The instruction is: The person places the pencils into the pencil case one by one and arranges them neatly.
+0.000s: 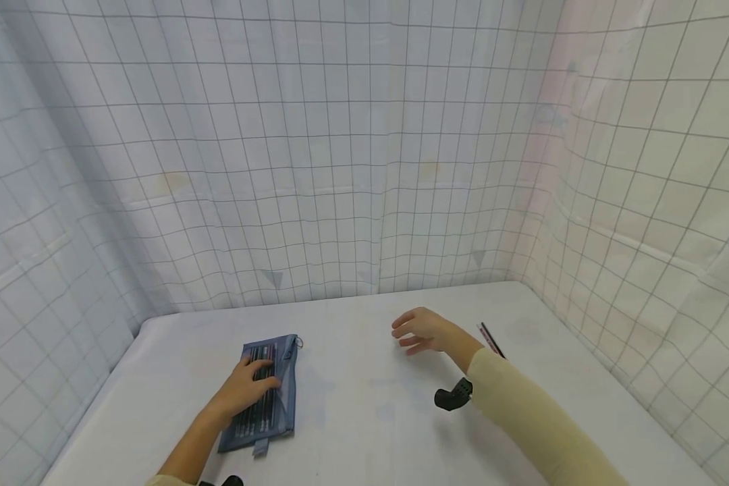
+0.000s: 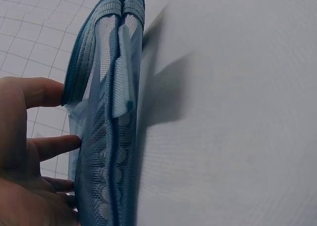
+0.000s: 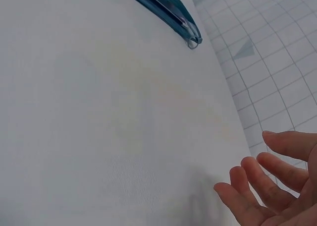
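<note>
A blue mesh zip pencil case (image 1: 287,388) lies on the left of the white table, with several dark pencils showing through it. My left hand (image 1: 243,390) rests on top of it, fingers spread. From the side, the left wrist view shows those fingertips touching the upper face of the pouch, beside its zip. My right hand (image 1: 422,329) is over the table right of centre, fingers loosely bent and holding nothing. In the right wrist view it stands apart from the pouch's ring-ended corner (image 3: 192,40).
Beyond my right forearm, partly hidden by the sleeve, thin pencils (image 1: 491,339) lie on the table (image 1: 352,412). White gridded curtains (image 1: 340,169) enclose the table at the back and both sides. A black wrist device (image 1: 453,396) sits below the right cuff.
</note>
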`<control>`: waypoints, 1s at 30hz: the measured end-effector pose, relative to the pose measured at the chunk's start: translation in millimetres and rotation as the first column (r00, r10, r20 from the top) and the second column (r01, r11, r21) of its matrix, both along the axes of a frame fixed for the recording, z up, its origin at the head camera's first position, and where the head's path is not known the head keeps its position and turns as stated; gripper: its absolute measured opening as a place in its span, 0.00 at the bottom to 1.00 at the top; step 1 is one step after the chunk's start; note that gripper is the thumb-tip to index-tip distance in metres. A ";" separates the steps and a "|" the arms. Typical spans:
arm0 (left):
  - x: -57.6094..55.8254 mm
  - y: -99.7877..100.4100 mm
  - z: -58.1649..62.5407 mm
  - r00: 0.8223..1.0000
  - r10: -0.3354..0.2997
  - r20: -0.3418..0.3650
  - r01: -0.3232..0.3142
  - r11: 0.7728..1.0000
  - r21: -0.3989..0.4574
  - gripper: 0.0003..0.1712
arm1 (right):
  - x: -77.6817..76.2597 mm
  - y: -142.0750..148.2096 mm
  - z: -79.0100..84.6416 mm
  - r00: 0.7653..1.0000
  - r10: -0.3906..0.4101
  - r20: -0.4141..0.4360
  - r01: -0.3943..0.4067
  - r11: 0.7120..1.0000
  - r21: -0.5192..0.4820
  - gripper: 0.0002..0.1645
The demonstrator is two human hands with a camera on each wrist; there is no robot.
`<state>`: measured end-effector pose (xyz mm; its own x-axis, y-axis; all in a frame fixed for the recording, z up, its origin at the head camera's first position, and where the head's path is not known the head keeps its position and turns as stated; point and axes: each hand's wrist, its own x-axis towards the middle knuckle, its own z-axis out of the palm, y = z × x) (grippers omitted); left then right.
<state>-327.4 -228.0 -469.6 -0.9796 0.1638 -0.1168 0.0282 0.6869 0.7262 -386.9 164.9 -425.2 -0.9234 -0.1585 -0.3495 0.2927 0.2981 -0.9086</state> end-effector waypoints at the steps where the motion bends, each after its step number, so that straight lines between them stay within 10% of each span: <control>1: -0.1 0.1 -0.2 1.000 0.001 0.000 -0.001 1.000 0.000 0.41 | -0.1 3.0 -0.1 1.000 -0.003 -0.001 0.003 1.000 0.002 0.26; 30: 1.5 0.1 -0.7 1.000 0.001 -0.011 -0.001 1.000 0.006 0.40 | 5.1 81.2 7.4 0.998 -0.058 -0.040 0.060 0.996 0.062 0.30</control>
<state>-325.9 -227.9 -470.3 -0.9809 0.1638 -0.1048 0.0360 0.6825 0.7300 -381.7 246.2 -417.8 -0.9435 -0.0819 -0.3210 0.2766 0.3389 -0.8993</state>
